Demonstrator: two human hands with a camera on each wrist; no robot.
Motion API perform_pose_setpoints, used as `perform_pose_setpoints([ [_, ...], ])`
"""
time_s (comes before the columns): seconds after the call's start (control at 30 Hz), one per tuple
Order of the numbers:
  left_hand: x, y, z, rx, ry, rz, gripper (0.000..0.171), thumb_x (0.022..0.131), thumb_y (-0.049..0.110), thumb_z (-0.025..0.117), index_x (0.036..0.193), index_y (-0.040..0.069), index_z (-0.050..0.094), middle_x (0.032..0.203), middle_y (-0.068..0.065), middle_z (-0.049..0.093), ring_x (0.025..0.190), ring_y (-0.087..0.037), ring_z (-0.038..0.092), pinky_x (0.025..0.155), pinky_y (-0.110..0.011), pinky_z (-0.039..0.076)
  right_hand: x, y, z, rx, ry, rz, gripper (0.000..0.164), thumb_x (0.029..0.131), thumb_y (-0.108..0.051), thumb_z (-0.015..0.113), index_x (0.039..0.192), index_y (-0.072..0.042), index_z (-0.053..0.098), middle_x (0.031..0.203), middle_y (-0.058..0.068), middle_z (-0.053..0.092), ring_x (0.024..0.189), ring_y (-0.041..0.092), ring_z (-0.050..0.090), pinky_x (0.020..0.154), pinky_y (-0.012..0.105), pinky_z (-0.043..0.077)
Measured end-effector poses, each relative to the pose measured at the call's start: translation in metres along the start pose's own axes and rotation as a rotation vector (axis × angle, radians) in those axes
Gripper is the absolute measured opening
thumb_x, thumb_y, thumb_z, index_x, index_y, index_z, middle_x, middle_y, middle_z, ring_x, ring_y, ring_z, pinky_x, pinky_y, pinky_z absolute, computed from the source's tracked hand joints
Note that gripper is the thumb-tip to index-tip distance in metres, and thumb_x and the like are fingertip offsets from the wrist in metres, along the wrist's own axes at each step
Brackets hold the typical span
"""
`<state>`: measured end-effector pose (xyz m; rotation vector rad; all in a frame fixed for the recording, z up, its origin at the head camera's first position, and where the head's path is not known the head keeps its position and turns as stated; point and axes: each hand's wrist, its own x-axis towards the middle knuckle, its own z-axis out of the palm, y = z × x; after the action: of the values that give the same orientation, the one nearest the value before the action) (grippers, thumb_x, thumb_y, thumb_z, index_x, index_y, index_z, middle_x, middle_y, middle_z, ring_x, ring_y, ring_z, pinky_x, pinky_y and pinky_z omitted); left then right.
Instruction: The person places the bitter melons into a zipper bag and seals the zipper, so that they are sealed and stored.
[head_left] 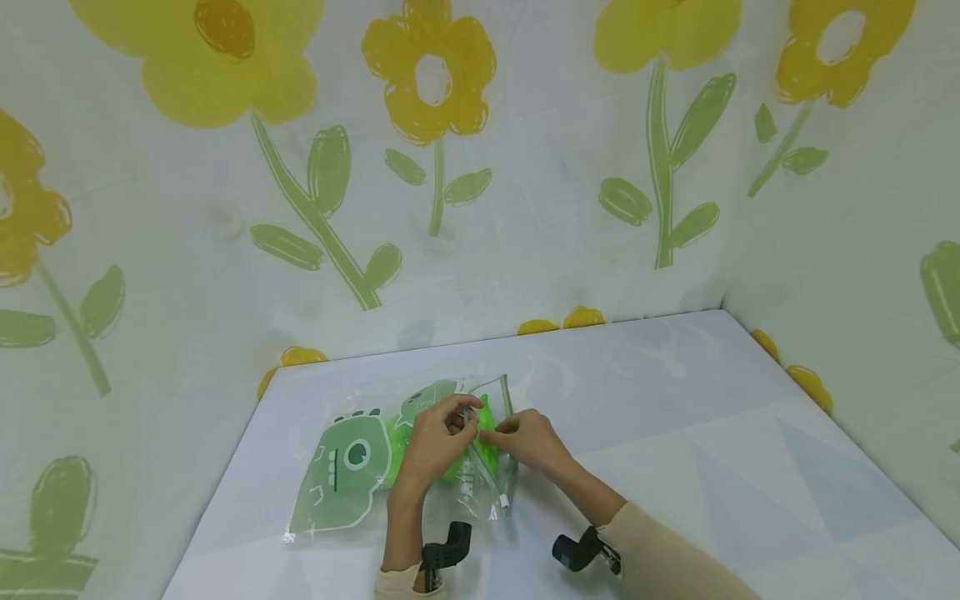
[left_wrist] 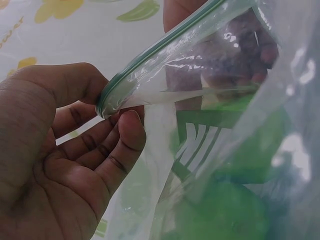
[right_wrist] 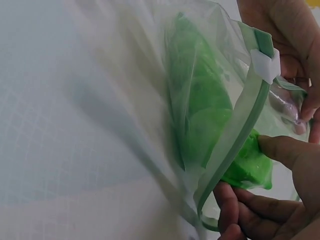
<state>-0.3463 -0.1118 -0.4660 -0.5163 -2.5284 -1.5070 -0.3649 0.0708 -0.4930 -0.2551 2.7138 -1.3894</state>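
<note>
A clear zip bag [head_left: 341, 479] printed with a green one-eyed dinosaur lies on the table, its mouth to the right and spread apart. My left hand [head_left: 435, 437] pinches one green zip edge [left_wrist: 155, 50] between thumb and finger. At the opening, my right hand [head_left: 531, 440] pinches the end of a bright green, glossy, lumpy thing [right_wrist: 200, 95] between thumb and fingers. Most of that thing shows through the clear film; its kind cannot be made out. A white slider [right_wrist: 267, 65] sits on the zip, at the near end of the mouth.
The pale table [head_left: 712, 433] extends to the right of the bag. A white cloth wall [head_left: 525, 250] with printed yellow flowers rises behind it and along both sides. Both wrists wear a black camera mount [head_left: 446, 546].
</note>
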Motion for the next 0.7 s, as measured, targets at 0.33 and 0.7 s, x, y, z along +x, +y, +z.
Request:
perform_pose_setpoints([
  [0.33, -0.0001, -0.0017, 0.0011, 0.009, 0.011, 0.01, 0.021, 0.096, 0.01, 0.063, 0.111, 0.021, 0.072, 0.083, 0.005, 0.063, 0.067, -0.013, 0.058, 0.063, -0.03, 0.049, 0.006, 0.0002, 0.0082, 0.06, -0.007, -0.066, 0.027, 0.089, -0.031, 0.074, 0.077, -0.007, 0.078, 0.065, 0.0, 0.065, 0.056, 0.01, 0.048, 0.051, 0.027, 0.039],
  [0.7, 0.0003, -0.0019, 0.0001, -0.001, 0.002, -0.003, 0.021, 0.097, 0.011, 0.063, 0.112, 0.022, 0.071, 0.086, 0.005, 0.064, 0.07, -0.013, 0.06, 0.065, -0.031, 0.051, 0.0048, 0.0015, 0.0076, 0.014, -0.007, -0.078, 0.028, 0.09, -0.034, 0.073, 0.087, -0.006, 0.079, 0.076, -0.001, 0.07, 0.064, 0.01, 0.057, 0.056, 0.028, 0.047],
])
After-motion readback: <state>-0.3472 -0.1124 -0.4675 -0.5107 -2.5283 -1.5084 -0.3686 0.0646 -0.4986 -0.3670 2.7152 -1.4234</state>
